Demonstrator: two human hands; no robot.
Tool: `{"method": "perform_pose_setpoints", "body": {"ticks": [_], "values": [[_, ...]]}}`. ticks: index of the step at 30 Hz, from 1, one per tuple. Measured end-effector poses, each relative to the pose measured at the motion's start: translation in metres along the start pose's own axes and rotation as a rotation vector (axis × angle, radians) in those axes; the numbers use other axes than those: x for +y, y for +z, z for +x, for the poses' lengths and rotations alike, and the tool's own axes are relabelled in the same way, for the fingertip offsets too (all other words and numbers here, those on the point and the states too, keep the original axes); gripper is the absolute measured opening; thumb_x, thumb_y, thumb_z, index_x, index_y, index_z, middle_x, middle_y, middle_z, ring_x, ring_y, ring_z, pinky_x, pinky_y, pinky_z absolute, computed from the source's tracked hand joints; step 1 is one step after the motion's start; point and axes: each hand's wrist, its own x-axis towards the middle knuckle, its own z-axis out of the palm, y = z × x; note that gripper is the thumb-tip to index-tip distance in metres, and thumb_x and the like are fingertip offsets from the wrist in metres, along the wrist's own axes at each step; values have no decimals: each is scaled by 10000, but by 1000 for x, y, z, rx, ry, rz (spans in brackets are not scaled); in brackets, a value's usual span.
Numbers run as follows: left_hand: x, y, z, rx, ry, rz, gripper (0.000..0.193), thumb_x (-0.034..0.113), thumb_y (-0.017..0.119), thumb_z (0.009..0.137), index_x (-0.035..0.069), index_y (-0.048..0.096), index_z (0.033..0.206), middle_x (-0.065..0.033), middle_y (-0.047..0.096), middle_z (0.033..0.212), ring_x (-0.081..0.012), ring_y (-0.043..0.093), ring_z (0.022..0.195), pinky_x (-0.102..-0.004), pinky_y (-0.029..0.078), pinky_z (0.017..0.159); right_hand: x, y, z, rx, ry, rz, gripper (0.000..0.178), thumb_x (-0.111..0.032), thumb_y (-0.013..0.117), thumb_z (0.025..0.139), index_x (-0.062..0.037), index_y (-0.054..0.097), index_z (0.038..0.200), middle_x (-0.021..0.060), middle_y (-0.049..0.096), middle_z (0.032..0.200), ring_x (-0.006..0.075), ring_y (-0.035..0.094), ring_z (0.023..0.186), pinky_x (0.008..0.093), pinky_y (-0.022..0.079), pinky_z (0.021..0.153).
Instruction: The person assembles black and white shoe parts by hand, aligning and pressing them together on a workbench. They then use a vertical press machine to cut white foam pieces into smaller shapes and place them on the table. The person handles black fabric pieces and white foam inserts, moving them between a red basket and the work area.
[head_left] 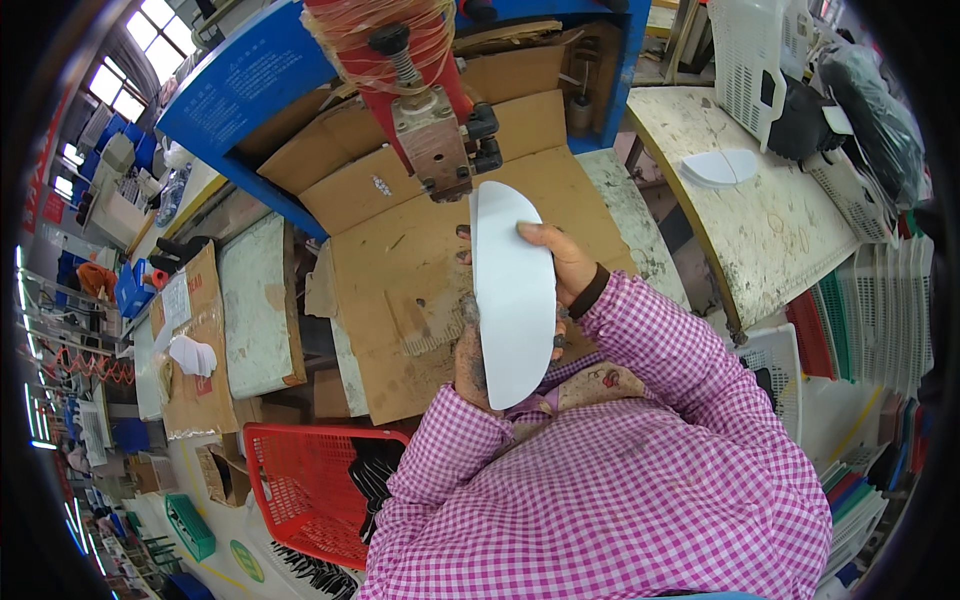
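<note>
In front of me I hold a stack of white half-moon sheets (517, 290) upright between both hands; a second white edge shows along the left side of the front one. My right hand (562, 262) grips the stack from the right, thumb on its face and fingers behind. Closed around the lower left part is my left hand (470, 360), with dark smudges on its skin and much of it hidden behind the sheets. Just beyond the top of the stack hangs the machine's metal head (432, 145), on a red arm wrapped in clear film.
Brown cardboard (400, 270) lines the machine bed inside a blue frame (260, 110). More white half-moon pieces (720, 167) lie on the right table (770, 225), others (193, 356) on the left. A red basket (310, 490) holding dark items stands at lower left. White crates (745, 60) are at right.
</note>
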Motion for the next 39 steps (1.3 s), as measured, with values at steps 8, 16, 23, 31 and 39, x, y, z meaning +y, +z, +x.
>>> {"method": "perform_pose_setpoints", "body": {"ticks": [8,16,23,31,39], "values": [[-2,10,-9,53,96,81,872,603,574,753,16,346,1357,-234,463,1277,-367,503,1135,-458,474,903,-1,3,-15,114,-131,25,709,-541,421,901,-38,284,1381,138,429,1334,254,431,1225,404,371,1011],[2,6,-7,-78,12,-199,826,595,555,773,18,376,1336,-247,499,1229,-389,551,1056,-516,471,888,-10,3,-2,108,-2,-231,727,-496,546,863,-33,303,1368,128,479,1270,197,519,1107,347,456,912],[0,0,-6,103,206,67,772,539,575,801,9,376,1326,-231,532,1142,-376,586,928,-444,562,656,-13,-28,-20,79,-162,-162,857,-666,415,829,-66,236,1415,163,412,1361,247,456,1194,381,368,972],[11,-11,-26,64,272,4,762,538,621,752,57,429,1311,-181,543,1209,-344,600,989,-501,531,783,-134,-206,-86,1087,-165,-2444,597,-216,644,759,-304,441,1313,112,423,1351,281,468,1156,455,441,841],[8,8,-18,322,316,-16,663,533,493,864,26,430,1286,-222,577,1106,-373,618,903,-490,564,669,-165,-271,-89,990,416,-2629,571,-155,475,898,-383,285,1385,57,333,1432,250,375,1267,483,407,898]]}}
